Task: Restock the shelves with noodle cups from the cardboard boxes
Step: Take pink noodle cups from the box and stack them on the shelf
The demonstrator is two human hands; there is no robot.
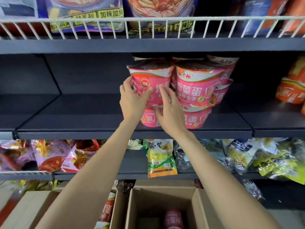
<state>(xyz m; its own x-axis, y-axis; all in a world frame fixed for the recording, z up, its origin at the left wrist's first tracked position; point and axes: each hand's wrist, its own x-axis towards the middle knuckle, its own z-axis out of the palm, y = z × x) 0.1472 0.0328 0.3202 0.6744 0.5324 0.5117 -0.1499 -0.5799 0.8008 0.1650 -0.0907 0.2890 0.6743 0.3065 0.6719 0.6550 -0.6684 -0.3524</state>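
Observation:
Pink noodle cups are stacked two high on the dark middle shelf [82, 123]. The upper left cup [153, 75] sits on a lower cup [148, 119]. My left hand [132, 98] grips the upper left cup on its left side, thumb on its front. My right hand [168, 106] rests against the same cup's front right with fingers spread and nearly straight. More pink cups [196, 86] stand to the right and behind. Below, an open cardboard box [137, 204] holds one pink cup [173, 219].
Orange cups [290, 91] stand at the shelf's far right. Left of the pink stack the middle shelf shows bare dark board. A white wire rail [148, 27] fronts bagged noodles above. Snack bags [161, 161] fill the shelf below. A second box [29, 210] sits at lower left.

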